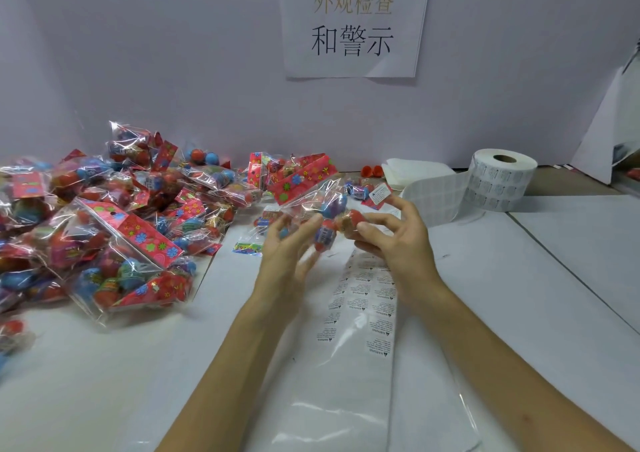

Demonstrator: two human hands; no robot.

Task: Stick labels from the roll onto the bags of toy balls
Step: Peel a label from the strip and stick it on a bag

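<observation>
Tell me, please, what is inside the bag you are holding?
Blue and red toy balls show through the clear bag. The left hand and right hand cover some, so their number is unclear.

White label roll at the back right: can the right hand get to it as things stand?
Probably yes, once freed. The right hand and left hand both grip the clear plastic bag of toy balls; only the flat unrolled strip lies between the right hand and the white label roll.
</observation>
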